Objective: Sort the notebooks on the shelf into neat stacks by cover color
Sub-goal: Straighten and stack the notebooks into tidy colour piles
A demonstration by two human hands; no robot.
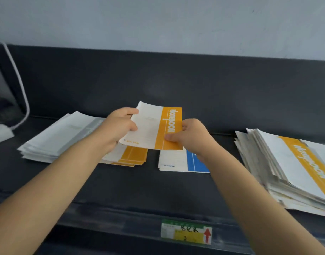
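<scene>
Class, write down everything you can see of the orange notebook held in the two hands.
The notebook is thin, paper-covered and closed: white with an orange band printed NOTEBOOK. It is held cover-up above the shelf, partly over the orange stack. The left hand grips its white end; the right hand pinches its orange end.

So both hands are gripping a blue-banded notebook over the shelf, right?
No. The head view shows the notebook gripped by the left hand and right hand has an orange band, not blue; the blue-banded one lies on the shelf.
</scene>
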